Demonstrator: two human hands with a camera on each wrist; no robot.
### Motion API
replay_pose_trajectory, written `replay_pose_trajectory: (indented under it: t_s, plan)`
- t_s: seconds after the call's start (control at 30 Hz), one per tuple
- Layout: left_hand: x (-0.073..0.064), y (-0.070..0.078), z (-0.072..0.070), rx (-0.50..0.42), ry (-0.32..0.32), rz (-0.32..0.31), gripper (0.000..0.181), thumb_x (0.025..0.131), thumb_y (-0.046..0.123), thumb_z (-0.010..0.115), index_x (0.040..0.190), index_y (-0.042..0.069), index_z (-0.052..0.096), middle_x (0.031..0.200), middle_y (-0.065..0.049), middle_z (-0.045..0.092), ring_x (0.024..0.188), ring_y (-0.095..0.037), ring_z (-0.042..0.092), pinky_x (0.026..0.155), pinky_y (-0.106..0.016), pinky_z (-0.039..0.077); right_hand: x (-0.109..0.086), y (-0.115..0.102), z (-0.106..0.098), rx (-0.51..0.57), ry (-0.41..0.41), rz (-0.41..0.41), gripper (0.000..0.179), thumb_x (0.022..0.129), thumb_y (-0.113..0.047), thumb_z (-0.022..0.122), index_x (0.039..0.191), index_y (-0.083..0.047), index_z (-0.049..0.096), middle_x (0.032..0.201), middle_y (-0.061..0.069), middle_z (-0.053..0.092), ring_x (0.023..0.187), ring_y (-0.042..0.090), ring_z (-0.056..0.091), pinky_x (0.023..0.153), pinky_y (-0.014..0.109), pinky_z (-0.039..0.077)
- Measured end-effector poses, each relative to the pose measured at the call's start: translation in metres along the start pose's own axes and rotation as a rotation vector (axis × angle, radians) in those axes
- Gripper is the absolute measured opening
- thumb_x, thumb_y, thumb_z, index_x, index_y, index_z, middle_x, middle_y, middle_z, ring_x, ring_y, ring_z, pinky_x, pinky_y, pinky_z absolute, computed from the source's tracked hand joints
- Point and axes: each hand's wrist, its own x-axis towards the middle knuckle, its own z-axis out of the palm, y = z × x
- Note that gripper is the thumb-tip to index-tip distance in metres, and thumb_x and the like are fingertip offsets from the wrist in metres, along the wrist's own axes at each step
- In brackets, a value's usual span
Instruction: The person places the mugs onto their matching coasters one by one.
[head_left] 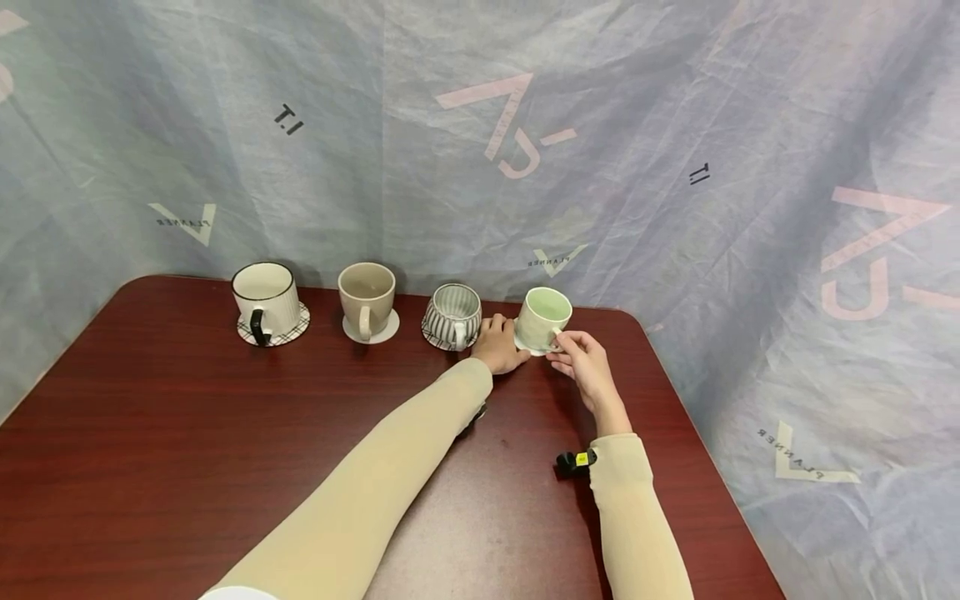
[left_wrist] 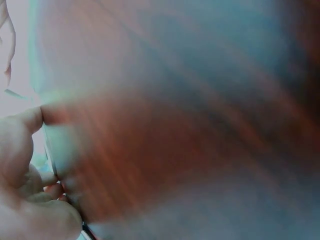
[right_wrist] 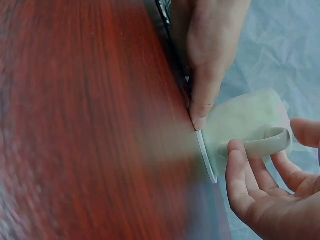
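Note:
A pale green mug (head_left: 542, 323) stands at the table's far right on a white coaster (right_wrist: 206, 159). My right hand (head_left: 587, 367) pinches its handle (right_wrist: 265, 146) from the right side, thumb near the handle's upper end. Left of that mug, my left hand (head_left: 498, 346) rests low on the table with its fingers spread. Its thumb (right_wrist: 201, 111) touches the coaster's edge. Close by the left fingers sits a grey striped mug (head_left: 455, 312) on a patterned coaster (head_left: 430, 336). In the left wrist view, the left hand (left_wrist: 20, 170) shows only at the edge and the mugs are not recognizable.
Farther left stand a beige mug (head_left: 366, 292) on a white coaster (head_left: 387, 332) and a white mug (head_left: 273, 304) with a black handle on a checked coaster (head_left: 296, 327). A printed cloth (head_left: 450, 167) hangs behind the dark red table (head_left: 187, 433) and along its right side.

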Motion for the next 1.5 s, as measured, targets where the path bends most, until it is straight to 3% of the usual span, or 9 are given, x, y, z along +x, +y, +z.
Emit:
replay_pose_trajectory:
  t_s: [0.2, 0.4, 0.7, 0.83, 0.97, 1.13, 1.33, 1.5]
  plan:
    - [0.001, 0.0, 0.0, 0.005, -0.026, -0.006, 0.077, 0.101, 0.048, 0.069, 0.158, 0.004, 0.043, 0.153, -0.014, 0.039, 0.146, -0.035, 0.033, 0.121, -0.039, 0.035, -0.003, -0.001, 0.001, -0.01, 0.012, 0.011, 0.035, 0.109, -0.029, 0.064, 0.132, -0.004, 0.057, 0.124, 0.018, 0.065, 0.1, 0.022, 0.076, 0.087, 0.029, 0.062]
    - [-0.005, 0.002, -0.007, 0.014, -0.045, -0.001, 0.074, 0.103, 0.043, 0.067, 0.158, 0.002, 0.041, 0.154, -0.015, 0.037, 0.147, -0.035, 0.032, 0.122, -0.039, 0.034, -0.004, -0.004, 0.001, -0.018, 0.024, -0.008, 0.032, 0.108, -0.027, 0.065, 0.13, -0.004, 0.058, 0.125, 0.022, 0.066, 0.104, 0.027, 0.076, 0.087, 0.031, 0.062]
    - [-0.027, 0.007, -0.021, 0.037, 0.023, 0.088, 0.069, 0.103, 0.041, 0.068, 0.152, -0.003, 0.047, 0.143, -0.016, 0.044, 0.134, -0.034, 0.042, 0.116, -0.039, 0.039, -0.005, -0.007, -0.004, -0.054, 0.04, -0.025, 0.04, 0.109, -0.026, 0.063, 0.137, 0.001, 0.056, 0.119, 0.016, 0.067, 0.105, 0.028, 0.076, 0.084, 0.027, 0.062]
    - [-0.023, 0.003, -0.018, 0.06, -0.021, 0.096, 0.074, 0.104, 0.042, 0.067, 0.158, -0.002, 0.041, 0.148, -0.017, 0.042, 0.136, -0.035, 0.041, 0.116, -0.04, 0.039, -0.005, -0.008, -0.005, -0.043, 0.037, -0.023, 0.043, 0.108, -0.026, 0.064, 0.137, 0.003, 0.054, 0.11, 0.006, 0.07, 0.1, 0.023, 0.077, 0.083, 0.027, 0.062]
    - [-0.02, -0.004, -0.012, 0.089, -0.053, 0.117, 0.08, 0.104, 0.042, 0.066, 0.162, -0.003, 0.033, 0.153, -0.018, 0.04, 0.142, -0.037, 0.038, 0.119, -0.041, 0.037, -0.005, -0.008, -0.005, -0.056, 0.047, -0.03, 0.038, 0.108, -0.027, 0.064, 0.134, 0.0, 0.057, 0.113, 0.009, 0.07, 0.101, 0.026, 0.077, 0.084, 0.029, 0.062]
    - [-0.041, -0.003, -0.023, 0.101, -0.057, 0.16, 0.08, 0.104, 0.037, 0.068, 0.162, -0.004, 0.032, 0.155, -0.02, 0.04, 0.142, -0.039, 0.04, 0.119, -0.042, 0.039, -0.006, -0.008, -0.007, -0.127, 0.054, -0.032, 0.032, 0.108, -0.027, 0.064, 0.13, -0.005, 0.059, 0.126, 0.02, 0.068, 0.108, 0.031, 0.076, 0.084, 0.031, 0.062]
    - [-0.06, -0.004, -0.032, 0.126, -0.061, 0.22, 0.081, 0.105, 0.035, 0.068, 0.164, -0.003, 0.029, 0.158, -0.02, 0.039, 0.139, -0.038, 0.044, 0.116, -0.041, 0.042, -0.008, -0.011, -0.012, -0.207, 0.034, -0.044, 0.04, 0.108, -0.03, 0.063, 0.136, -0.002, 0.057, 0.133, 0.021, 0.066, 0.109, 0.029, 0.075, 0.088, 0.03, 0.061]
    - [-0.072, -0.007, -0.035, 0.134, -0.055, 0.282, 0.081, 0.104, 0.035, 0.068, 0.164, -0.003, 0.03, 0.154, -0.02, 0.042, 0.132, -0.038, 0.047, 0.113, -0.041, 0.044, -0.01, -0.014, -0.012, -0.245, 0.005, -0.045, 0.047, 0.108, -0.035, 0.062, 0.14, -0.001, 0.055, 0.141, 0.027, 0.061, 0.119, 0.036, 0.07, 0.097, 0.04, 0.059]
